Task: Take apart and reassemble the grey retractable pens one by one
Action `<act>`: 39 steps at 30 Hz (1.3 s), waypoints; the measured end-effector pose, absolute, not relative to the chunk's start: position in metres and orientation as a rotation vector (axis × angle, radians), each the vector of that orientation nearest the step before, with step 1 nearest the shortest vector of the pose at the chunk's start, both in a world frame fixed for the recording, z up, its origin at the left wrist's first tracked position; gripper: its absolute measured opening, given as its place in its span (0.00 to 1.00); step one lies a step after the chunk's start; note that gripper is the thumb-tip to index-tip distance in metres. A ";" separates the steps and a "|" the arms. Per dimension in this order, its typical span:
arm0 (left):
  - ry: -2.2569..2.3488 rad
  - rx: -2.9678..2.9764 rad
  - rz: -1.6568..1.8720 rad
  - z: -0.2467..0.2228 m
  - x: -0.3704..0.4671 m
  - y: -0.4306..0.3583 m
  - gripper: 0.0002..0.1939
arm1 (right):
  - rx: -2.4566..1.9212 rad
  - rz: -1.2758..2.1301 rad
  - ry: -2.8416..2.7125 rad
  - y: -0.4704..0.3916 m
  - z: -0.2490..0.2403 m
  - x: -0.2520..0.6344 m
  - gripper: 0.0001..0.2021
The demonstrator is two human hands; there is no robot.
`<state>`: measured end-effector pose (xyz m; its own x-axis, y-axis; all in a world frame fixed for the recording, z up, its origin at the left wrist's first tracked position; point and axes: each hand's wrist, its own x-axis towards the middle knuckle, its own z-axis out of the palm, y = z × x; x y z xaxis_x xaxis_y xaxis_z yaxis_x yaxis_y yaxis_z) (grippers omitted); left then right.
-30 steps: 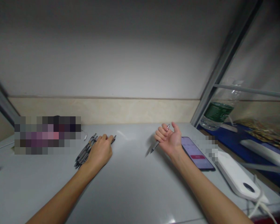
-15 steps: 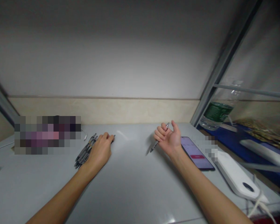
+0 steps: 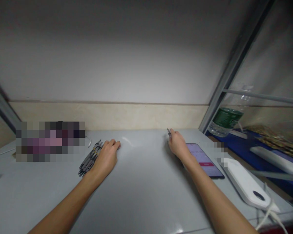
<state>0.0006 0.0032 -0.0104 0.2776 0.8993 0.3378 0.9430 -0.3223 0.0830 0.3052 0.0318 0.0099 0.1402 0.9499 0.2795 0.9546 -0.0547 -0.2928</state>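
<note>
A bunch of dark pens (image 3: 89,159) lies side by side on the grey table at the left. My left hand (image 3: 107,154) rests on the table along the right side of these pens, its fingers curled down and closed. Whatever lies under those fingers is hidden. My right hand (image 3: 177,143) is closed round a pen (image 3: 169,132), with the back of the hand turned up and the pen's tip poking out past the fingers. Just right of that hand lies a phone (image 3: 202,161) with its screen lit, partly covered by the wrist.
A white device with a cable (image 3: 246,183) lies at the right edge of the table (image 3: 141,195). Beyond the metal frame (image 3: 217,97) are a water bottle (image 3: 227,118) and a blue surface (image 3: 236,146) with things on it. A blurred-out patch (image 3: 48,143) covers something at the back left.
My right hand has turned over from palm up to back up, and the pen in it has swung round to point away. My left hand has barely moved.
</note>
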 end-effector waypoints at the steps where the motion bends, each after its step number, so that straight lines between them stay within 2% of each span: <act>1: -1.748 -2.408 -0.485 -0.010 0.001 0.003 0.17 | -2.102 -0.006 -1.848 0.033 0.007 0.306 0.23; 9: -1.747 -2.275 -0.371 -0.007 0.002 0.000 0.13 | -2.256 0.006 -1.895 0.031 -0.006 0.303 0.23; 15: -1.846 -2.203 -0.180 -0.008 0.002 0.000 0.13 | -2.289 0.016 -1.937 0.025 -0.005 0.298 0.16; 32: -1.817 -2.222 -0.226 -0.007 0.007 -0.005 0.14 | -2.268 -0.071 -1.962 0.021 -0.004 0.294 0.16; 36: -1.714 -2.360 -0.396 -0.006 0.013 -0.006 0.13 | -1.870 -0.065 -2.044 0.015 0.002 0.282 0.20; 39: -1.595 -2.525 -0.571 -0.003 0.020 -0.011 0.12 | -1.324 0.211 -2.152 0.006 0.004 0.264 0.21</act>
<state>0.0202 -0.0111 -0.0031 0.3805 0.8501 0.3642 0.8880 -0.4458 0.1129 0.2640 0.0059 0.0039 -0.3254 0.8548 0.4043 0.7600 0.4908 -0.4261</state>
